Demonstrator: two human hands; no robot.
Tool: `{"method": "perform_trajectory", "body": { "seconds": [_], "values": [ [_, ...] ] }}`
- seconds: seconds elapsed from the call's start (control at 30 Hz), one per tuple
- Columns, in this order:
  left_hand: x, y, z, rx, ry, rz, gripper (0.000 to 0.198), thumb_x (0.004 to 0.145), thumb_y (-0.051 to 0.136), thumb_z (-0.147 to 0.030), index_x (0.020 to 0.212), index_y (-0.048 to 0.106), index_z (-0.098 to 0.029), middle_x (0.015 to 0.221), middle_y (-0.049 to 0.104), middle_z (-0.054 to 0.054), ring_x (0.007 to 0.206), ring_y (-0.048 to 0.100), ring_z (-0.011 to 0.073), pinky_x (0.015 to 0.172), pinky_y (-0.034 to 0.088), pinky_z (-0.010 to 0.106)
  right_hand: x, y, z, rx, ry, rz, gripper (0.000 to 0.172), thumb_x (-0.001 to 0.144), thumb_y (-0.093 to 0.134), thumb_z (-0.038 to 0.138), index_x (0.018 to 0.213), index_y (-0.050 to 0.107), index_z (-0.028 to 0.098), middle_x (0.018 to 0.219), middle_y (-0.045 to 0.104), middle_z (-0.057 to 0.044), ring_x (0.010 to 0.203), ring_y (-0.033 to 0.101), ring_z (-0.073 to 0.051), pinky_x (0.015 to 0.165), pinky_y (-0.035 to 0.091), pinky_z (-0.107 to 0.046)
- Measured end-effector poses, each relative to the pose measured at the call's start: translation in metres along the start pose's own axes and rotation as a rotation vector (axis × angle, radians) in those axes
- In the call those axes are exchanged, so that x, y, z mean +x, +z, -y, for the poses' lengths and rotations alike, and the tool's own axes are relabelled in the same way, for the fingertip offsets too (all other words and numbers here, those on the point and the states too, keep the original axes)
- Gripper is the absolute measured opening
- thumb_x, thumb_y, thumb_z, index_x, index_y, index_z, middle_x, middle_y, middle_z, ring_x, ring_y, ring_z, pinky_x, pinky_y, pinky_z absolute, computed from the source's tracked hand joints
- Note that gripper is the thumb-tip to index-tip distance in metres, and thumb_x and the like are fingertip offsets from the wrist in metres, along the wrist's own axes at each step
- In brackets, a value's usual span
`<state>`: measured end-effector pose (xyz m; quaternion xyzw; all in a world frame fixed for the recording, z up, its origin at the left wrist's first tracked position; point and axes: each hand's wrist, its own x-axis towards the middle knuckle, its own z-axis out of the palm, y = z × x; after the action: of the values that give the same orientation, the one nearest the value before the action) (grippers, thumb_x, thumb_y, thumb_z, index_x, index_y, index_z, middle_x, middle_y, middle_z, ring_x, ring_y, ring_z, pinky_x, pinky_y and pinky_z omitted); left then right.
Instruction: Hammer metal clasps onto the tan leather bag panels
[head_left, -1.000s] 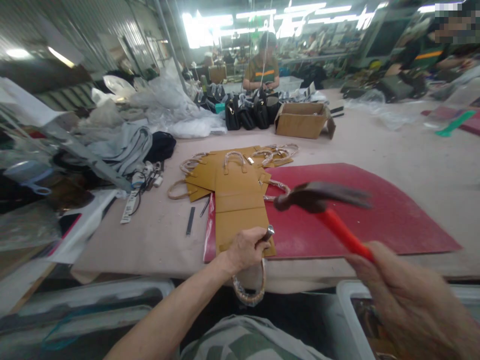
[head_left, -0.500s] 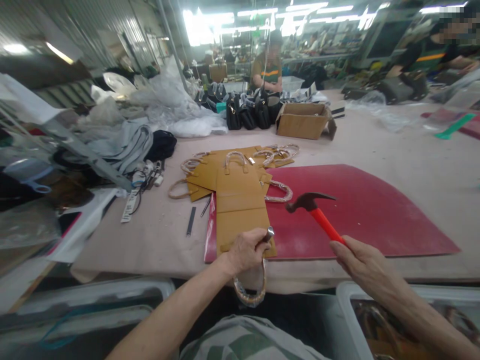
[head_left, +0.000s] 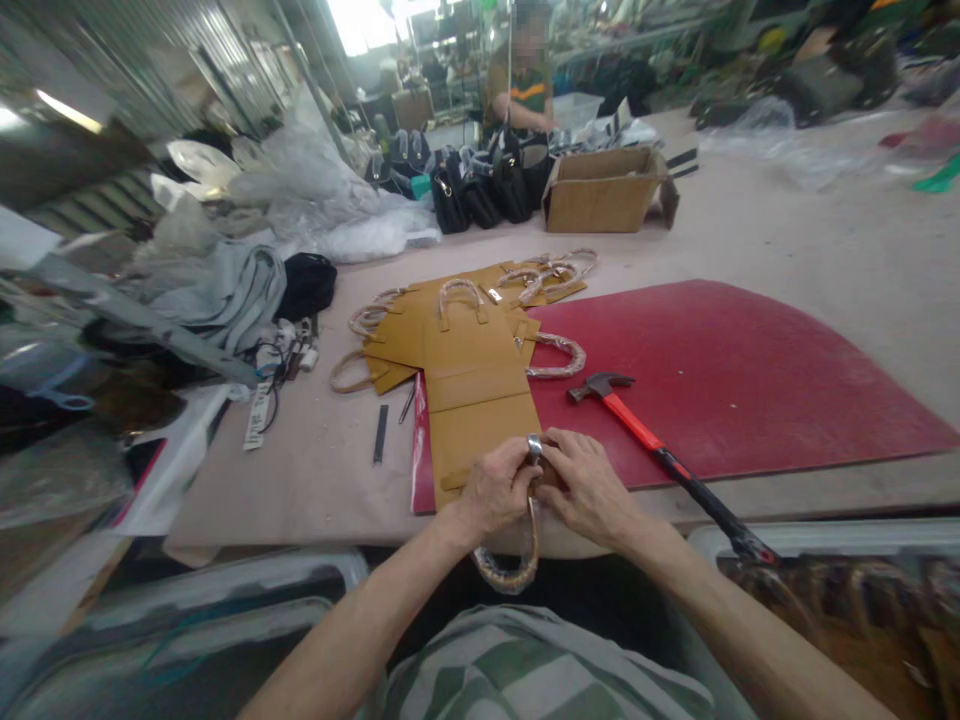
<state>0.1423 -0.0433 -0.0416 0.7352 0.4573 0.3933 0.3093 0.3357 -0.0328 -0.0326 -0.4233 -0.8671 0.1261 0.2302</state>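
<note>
My left hand (head_left: pixel 496 488) is closed around a short metal punch (head_left: pixel 534 446), its shiny round end sticking up between the fingers. It rests on the near end of a tan leather bag panel (head_left: pixel 480 425). My right hand (head_left: pixel 589 487) meets it from the right, fingers curled in against the punch and the panel's right edge; what they pinch is hidden. A plastic-wrapped handle (head_left: pixel 508 578) on the panel hangs over the table edge below both hands. The claw hammer (head_left: pixel 637 430), with its red and black handle, lies loose on a red board (head_left: pixel 742 370).
More tan panels with wrapped handles (head_left: pixel 397 335) lie stacked beyond. A dark flat strip (head_left: pixel 381 434) is at left. Black handbags (head_left: pixel 480 185), a cardboard box (head_left: pixel 600 190) and another person (head_left: pixel 521 85) are farther back. Plastic bins (head_left: pixel 720 540) stand below the table edge.
My right hand has let go of the hammer, which now lies on the red board, and has come left beside my left hand. My left hand keeps its hold at the panel.
</note>
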Motion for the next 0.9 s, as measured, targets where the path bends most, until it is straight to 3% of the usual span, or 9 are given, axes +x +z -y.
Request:
{"method": "perform_trajectory", "body": {
  "seconds": [0.13, 0.27, 0.4, 0.5, 0.57, 0.63, 0.7, 0.8, 0.9],
  "values": [
    [0.008, -0.006, 0.001, -0.365, -0.282, -0.277, 0.017, 0.091, 0.06, -0.032, 0.096, 0.066, -0.017, 0.095, 0.072, 0.007, 0.085, 0.071, 0.0187, 0.084, 0.059, 0.034, -0.005, 0.021, 0.003, 0.043, 0.01, -0.002, 0.045, 0.088, 0.065, 0.026, 0.132, 0.058, 0.014, 0.132, 0.055, -0.019, 0.118, 0.051, -0.033, 0.102, 0.043, -0.051],
    [0.012, -0.058, 0.014, -0.502, -0.445, -0.496, 0.038, 0.083, 0.069, -0.051, 0.095, 0.065, -0.015, 0.094, 0.072, 0.006, 0.08, 0.071, 0.0177, 0.077, 0.061, 0.032, -0.007, 0.016, -0.003, 0.03, 0.021, 0.023, 0.045, 0.087, 0.068, 0.026, 0.13, 0.059, 0.016, 0.132, 0.055, -0.017, 0.12, 0.051, -0.033, 0.103, 0.042, -0.05],
    [-0.005, -0.144, 0.044, 0.073, -0.58, -0.517, 0.034, 0.082, 0.063, -0.049, 0.084, 0.066, -0.014, 0.079, 0.072, 0.006, 0.073, 0.071, 0.0218, 0.07, 0.058, 0.032, -0.002, 0.011, -0.001, 0.01, 0.012, 0.041, 0.043, 0.087, 0.068, 0.025, 0.129, 0.06, 0.014, 0.131, 0.056, -0.017, 0.119, 0.051, -0.033, 0.102, 0.042, -0.048],
    [-0.029, -0.197, 0.065, 0.691, -0.797, -0.34, 0.03, 0.086, 0.054, -0.041, 0.081, 0.068, -0.015, 0.082, 0.074, 0.013, 0.085, 0.072, 0.0308, 0.074, 0.055, 0.036, 0.008, 0.007, 0.001, -0.032, 0.052, 0.07, 0.028, 0.092, 0.062, 0.022, 0.119, 0.064, 0.016, 0.125, 0.059, -0.015, 0.112, 0.054, -0.029, 0.097, 0.043, -0.043],
    [-0.044, -0.216, 0.074, 0.937, -0.939, -0.173, 0.032, 0.089, 0.05, -0.039, 0.088, 0.071, -0.015, 0.09, 0.076, 0.018, 0.092, 0.072, 0.0354, 0.075, 0.053, 0.039, 0.021, 0.004, 0.001, -0.097, 0.108, 0.12, 0.019, 0.096, 0.055, 0.021, 0.111, 0.066, 0.017, 0.117, 0.062, -0.013, 0.106, 0.057, -0.027, 0.091, 0.043, -0.039],
    [-0.054, -0.222, 0.078, 1.018, -1.023, -0.07, 0.034, 0.091, 0.048, -0.036, 0.092, 0.073, -0.013, 0.096, 0.075, 0.021, 0.094, 0.072, 0.0376, 0.076, 0.053, 0.041, 0.039, -0.001, 0.001, -0.162, 0.136, 0.161, 0.018, 0.098, 0.051, 0.02, 0.106, 0.066, 0.017, 0.113, 0.064, -0.012, 0.103, 0.058, -0.025, 0.088, 0.042, -0.037],
    [-0.056, -0.216, 0.076, 1.075, -0.974, -0.065, 0.033, 0.092, 0.046, -0.031, 0.092, 0.072, -0.011, 0.101, 0.073, 0.023, 0.098, 0.07, 0.0377, 0.08, 0.052, 0.043, 0.062, -0.005, 0.001, -0.209, 0.121, 0.181, 0.018, 0.097, 0.05, 0.018, 0.104, 0.066, 0.017, 0.113, 0.064, -0.012, 0.103, 0.058, -0.025, 0.087, 0.04, -0.036],
    [-0.043, -0.191, 0.063, 1.106, -0.725, -0.092, 0.028, 0.095, 0.045, -0.023, 0.094, 0.07, -0.011, 0.105, 0.07, 0.019, 0.102, 0.068, 0.0322, 0.088, 0.051, 0.041, 0.098, -0.01, 0.003, -0.27, 0.101, 0.207, 0.019, 0.096, 0.05, 0.018, 0.103, 0.067, 0.015, 0.115, 0.064, -0.014, 0.106, 0.057, -0.026, 0.085, 0.038, -0.035],
    [-0.024, -0.154, 0.042, 0.888, -0.484, -0.054, 0.02, 0.096, 0.048, -0.019, 0.093, 0.067, -0.016, 0.103, 0.069, 0.011, 0.1, 0.066, 0.0233, 0.089, 0.051, 0.033, 0.123, -0.013, 0.004, -0.304, 0.087, 0.282, 0.019, 0.094, 0.05, 0.018, 0.098, 0.068, 0.014, 0.106, 0.066, -0.015, 0.099, 0.06, -0.025, 0.081, 0.038, -0.033]
  ]
}}
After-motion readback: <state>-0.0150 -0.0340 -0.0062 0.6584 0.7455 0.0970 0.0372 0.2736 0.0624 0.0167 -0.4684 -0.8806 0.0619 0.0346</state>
